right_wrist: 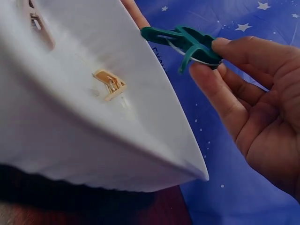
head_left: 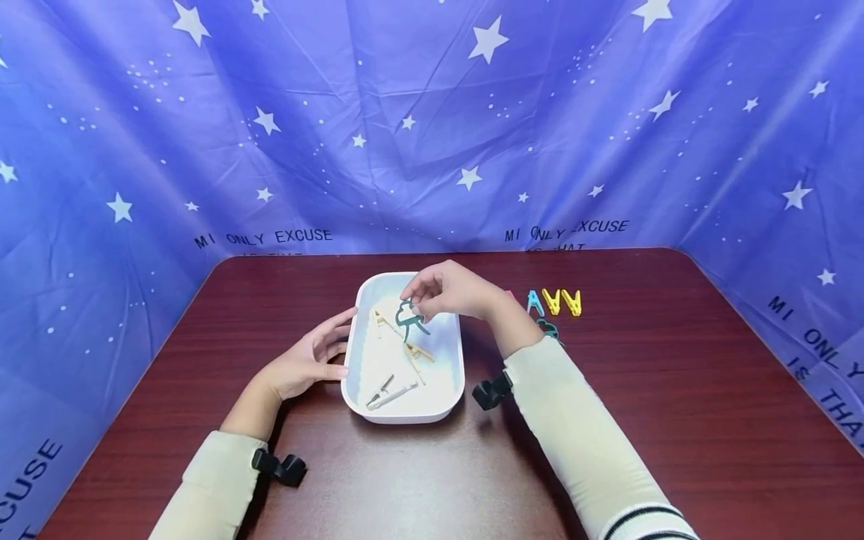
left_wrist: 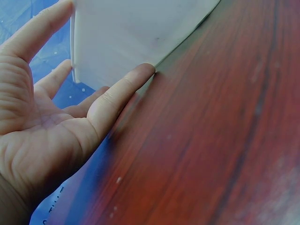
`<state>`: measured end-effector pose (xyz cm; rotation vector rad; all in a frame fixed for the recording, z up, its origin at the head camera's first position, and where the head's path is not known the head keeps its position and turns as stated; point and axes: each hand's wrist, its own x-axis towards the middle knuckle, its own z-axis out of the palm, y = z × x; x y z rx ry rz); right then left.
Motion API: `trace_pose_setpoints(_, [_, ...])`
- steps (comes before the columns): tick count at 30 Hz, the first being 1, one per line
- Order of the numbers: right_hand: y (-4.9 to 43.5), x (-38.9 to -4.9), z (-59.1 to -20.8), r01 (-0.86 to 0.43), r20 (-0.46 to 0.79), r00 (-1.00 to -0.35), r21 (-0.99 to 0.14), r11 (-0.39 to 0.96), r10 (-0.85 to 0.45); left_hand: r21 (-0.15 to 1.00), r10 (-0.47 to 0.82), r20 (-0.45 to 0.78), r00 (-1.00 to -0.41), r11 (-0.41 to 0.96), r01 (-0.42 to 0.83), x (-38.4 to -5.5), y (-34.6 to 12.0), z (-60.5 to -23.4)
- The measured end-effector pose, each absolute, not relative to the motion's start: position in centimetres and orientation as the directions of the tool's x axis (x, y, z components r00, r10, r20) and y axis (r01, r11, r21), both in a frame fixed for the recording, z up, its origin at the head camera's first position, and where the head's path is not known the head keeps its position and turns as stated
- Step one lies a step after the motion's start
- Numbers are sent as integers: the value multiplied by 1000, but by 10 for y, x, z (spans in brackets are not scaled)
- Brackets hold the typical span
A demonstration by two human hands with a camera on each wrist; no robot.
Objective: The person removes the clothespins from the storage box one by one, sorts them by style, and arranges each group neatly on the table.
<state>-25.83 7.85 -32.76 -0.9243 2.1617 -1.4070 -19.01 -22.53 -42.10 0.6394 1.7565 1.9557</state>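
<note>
A white tray (head_left: 403, 411) stands on the table, with several clips inside it. My right hand (head_left: 451, 291) is over the tray's far part and pinches a green clip (right_wrist: 187, 43) between thumb and fingertips. In the right wrist view a tan clip (right_wrist: 110, 85) lies on the tray floor below it. Near the tray's front end lies a pale clip (head_left: 391, 394). My left hand (head_left: 313, 360) touches the tray's left side with its fingers spread and fairly straight, as the left wrist view also shows.
Right of the tray, partly behind my right arm, lie yellow clips (head_left: 562, 302), a blue clip (head_left: 535, 302) and another green clip (head_left: 550, 328). The dark red wooden table (head_left: 675, 390) runs back to a blue star-patterned curtain (head_left: 405, 172).
</note>
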Motion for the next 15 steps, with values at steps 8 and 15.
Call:
trace_pose_setpoints(8, [93, -245, -335, -359, 123, -756, -899, 250, -643, 994, 597, 60, -800, -109, -8, -189, -225, -420])
trace_pose_setpoints(15, [104, -233, -339, -289, 156, -809, -945, 153, -567, 994, 602, 69, -796, -111, 3, -189, -225, -421])
